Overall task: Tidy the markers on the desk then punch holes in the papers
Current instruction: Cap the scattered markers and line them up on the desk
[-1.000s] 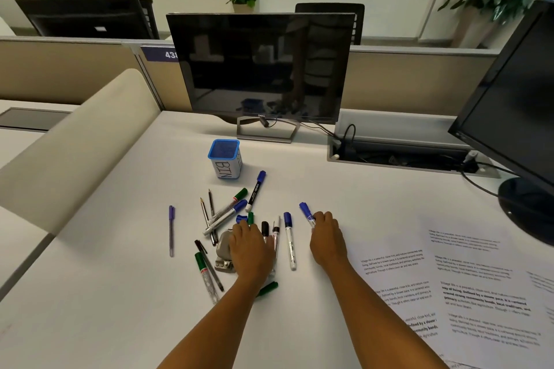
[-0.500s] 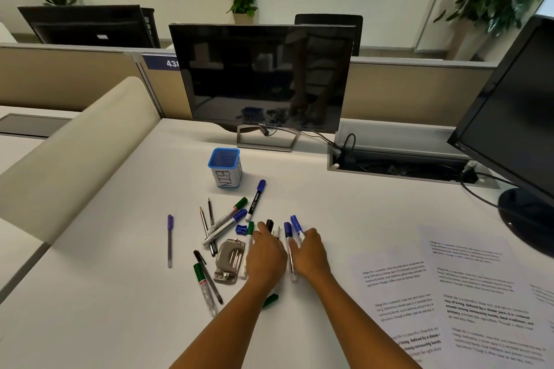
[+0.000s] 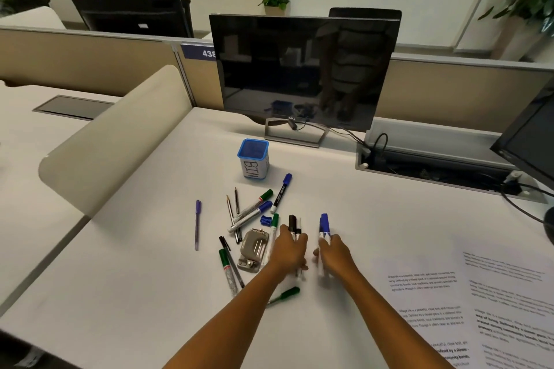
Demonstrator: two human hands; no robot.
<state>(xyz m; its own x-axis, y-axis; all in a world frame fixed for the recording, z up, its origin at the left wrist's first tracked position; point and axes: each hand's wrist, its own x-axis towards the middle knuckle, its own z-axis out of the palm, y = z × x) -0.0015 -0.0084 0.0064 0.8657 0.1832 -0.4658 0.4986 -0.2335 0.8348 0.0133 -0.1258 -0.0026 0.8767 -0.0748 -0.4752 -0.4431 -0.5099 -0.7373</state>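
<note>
My left hand [image 3: 290, 252] is closed around black-capped markers [image 3: 294, 225] whose caps stick out past my fingers. My right hand [image 3: 333, 252] grips two blue-capped markers [image 3: 324, 225], lifted slightly off the white desk. Loose markers lie scattered to the left: a green and a blue one [image 3: 252, 210], a blue-capped one [image 3: 281, 192], a green one [image 3: 226, 266], another green one [image 3: 284, 295] under my left forearm, and a purple pen [image 3: 197, 223]. A grey hole punch [image 3: 252, 250] lies beside my left hand. Printed papers [image 3: 467, 305] lie at the right.
A blue cup labelled BIN [image 3: 253, 159] stands behind the markers. A dark monitor [image 3: 302, 72] is at the back, a second monitor [image 3: 530, 141] at the right. A cable tray [image 3: 434, 159] with wires sits behind the papers. A beige divider [image 3: 114, 141] borders the left.
My hands came together over the markers, then closed on them and parted. The left now holds the black-capped ones, the right the blue-capped ones, raised off the desk.
</note>
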